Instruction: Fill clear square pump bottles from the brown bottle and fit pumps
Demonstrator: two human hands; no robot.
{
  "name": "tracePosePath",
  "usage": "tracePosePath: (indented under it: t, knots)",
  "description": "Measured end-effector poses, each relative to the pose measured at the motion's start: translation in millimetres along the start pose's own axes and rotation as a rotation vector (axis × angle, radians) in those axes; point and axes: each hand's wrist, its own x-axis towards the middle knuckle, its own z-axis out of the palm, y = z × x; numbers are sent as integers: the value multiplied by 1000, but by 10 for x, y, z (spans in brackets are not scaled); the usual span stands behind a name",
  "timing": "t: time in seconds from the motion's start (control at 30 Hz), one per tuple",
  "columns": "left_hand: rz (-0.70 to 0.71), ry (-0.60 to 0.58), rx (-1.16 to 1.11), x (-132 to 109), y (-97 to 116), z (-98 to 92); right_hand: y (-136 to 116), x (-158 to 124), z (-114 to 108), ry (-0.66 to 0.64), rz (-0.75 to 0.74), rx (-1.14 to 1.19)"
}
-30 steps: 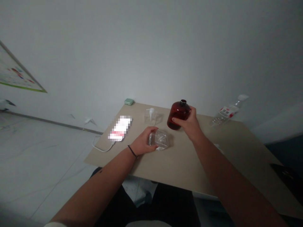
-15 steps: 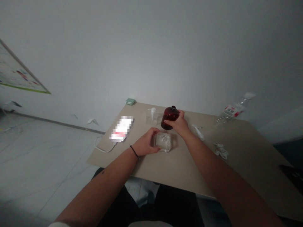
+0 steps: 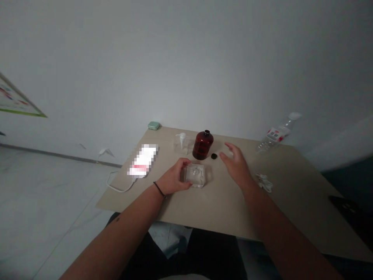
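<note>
My left hand (image 3: 177, 175) is wrapped round the left side of a clear, square-sided bottle (image 3: 196, 175), its round opening facing up at me. Just behind it a dark red-brown bottle (image 3: 203, 146) stands upright on the table, its neck uncovered. Beside that bottle's base lies a small black cap (image 3: 214, 156). To the right of the cap, my right hand (image 3: 235, 163) is empty, thumb and fingers spread apart. A second clear container with a white pump head (image 3: 182, 139) stands left of the brown bottle.
A lit phone (image 3: 143, 160) with a white cable (image 3: 121, 190) lies at the table's left. The small green case (image 3: 154, 125) sits at the back left corner. Toward the right are a clear plastic bottle (image 3: 275, 134), crumpled white tissue (image 3: 264, 182) and a dark object (image 3: 346, 208).
My right hand has let go of the brown bottle and moved right, away from it. The bottle now stands on the table. My left hand keeps its hold. The view has shifted slightly.
</note>
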Motion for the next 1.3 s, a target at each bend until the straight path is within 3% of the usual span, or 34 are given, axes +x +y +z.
tracePosePath:
  t: [0.1,0.23,0.33,0.43,0.57,0.7,0.93,1.03,1.13,1.2,1.3]
  knots:
    - [1,-5,8,-2,7,3,183,-199,-496,31,9,-148]
    - [-9,-2,26,-8,19,4,461,-384,-1024,51,190,-290]
    - [-16,-13,24,-12,32,1,650,-440,-1213,6,233,-401]
    - [-20,-12,13,-14,51,-5,817,-486,-1259,-55,226,-469]
    - [-25,-20,19,-18,61,-11,983,-592,-1223,-138,203,-496]
    - [-30,-17,8,-18,40,-9,994,-660,-1211,-190,171,-478]
    - [-18,-12,6,-6,18,5,533,-664,-1215,-219,357,-346]
    - [-13,-12,13,0,12,3,214,-597,-1006,-303,346,-114]
    - [2,-5,25,3,7,0,-150,-451,-637,-469,212,105]
    - [9,5,21,6,10,0,-379,-330,-368,-544,136,154]
    - [10,5,7,11,25,1,-636,-152,-45,-547,53,145]
